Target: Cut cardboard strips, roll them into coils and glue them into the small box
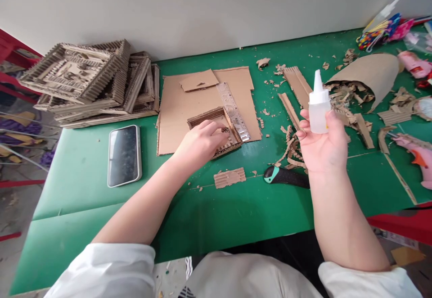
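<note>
My left hand (199,144) sits on the small rectangular frame of corrugated cardboard (216,129), fingers bent & close together, tips pressing its front right part w/ a tiny dark bit under them. Frame lies on the big flat brown cardboard sheet (175,109), at that sheet's front right corner. A clear plastic ruler (233,111) runs along the frame's right side, touching or nearly so. My right hand (322,147), well right of the frame & lifted off the green table mat (84,172), holds the small translucent glue bottle w/ white pointed nozzle (318,104) upright, fingers & thumb wrapped round its body. Black utility knife w/ teal end (285,176) lies front right of the frame, just under my right wrist. A strip of ribbed cardboard (230,177) sits just in front of the frame. Left of the frame: a smartphone, screen up (123,155); behind that, a stack of finished cardboard frames (91,82). Cardboard scraps (351,100) far right
</note>
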The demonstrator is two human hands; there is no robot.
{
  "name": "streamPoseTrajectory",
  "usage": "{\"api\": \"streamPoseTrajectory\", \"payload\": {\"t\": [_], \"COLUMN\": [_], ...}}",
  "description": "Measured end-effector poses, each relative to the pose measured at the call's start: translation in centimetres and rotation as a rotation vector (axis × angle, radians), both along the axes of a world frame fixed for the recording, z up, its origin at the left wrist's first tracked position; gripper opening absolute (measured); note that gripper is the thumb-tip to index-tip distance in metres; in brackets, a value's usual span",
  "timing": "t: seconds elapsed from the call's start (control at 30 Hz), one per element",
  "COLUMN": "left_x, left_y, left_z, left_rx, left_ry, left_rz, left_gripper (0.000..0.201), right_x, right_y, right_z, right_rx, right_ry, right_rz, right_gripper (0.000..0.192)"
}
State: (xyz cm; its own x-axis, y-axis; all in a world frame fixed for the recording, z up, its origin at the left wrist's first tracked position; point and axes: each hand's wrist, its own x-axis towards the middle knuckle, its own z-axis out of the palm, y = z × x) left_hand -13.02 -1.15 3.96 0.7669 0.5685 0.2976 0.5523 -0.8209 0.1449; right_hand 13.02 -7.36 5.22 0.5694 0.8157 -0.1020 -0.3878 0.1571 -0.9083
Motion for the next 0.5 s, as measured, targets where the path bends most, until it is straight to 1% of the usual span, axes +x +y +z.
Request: {"api": "streamPoseTrajectory", "payload": {"t": [0.13, 0.27, 0.5], "left_x": [0.08, 0.11, 0.0], "left_y": [-0.16, -0.07, 0.08], "left_z": [-0.66, -0.95, -1.05], "left_rx": [0.039, 0.014, -0.007], "left_ry": [0.033, 0.087, 0.106], "left_rz": [-0.02, -0.018, -0.033], "left_gripper": [0.027, 0.031, 0.032], "right_x": [-0.07, -0.08, -0.01], "right_y": [0.03, 0.06, -0.02], "right_z": [0.03, -0.07, -0.2], "right_rx": [0.008, 0.005, 0.004], "right_ry": [0.01, 0.021, -0.026], "right_rz": [-0.007, -0.032, 0.011], "right_gripper": [0.033, 0.038, 0.029]}}
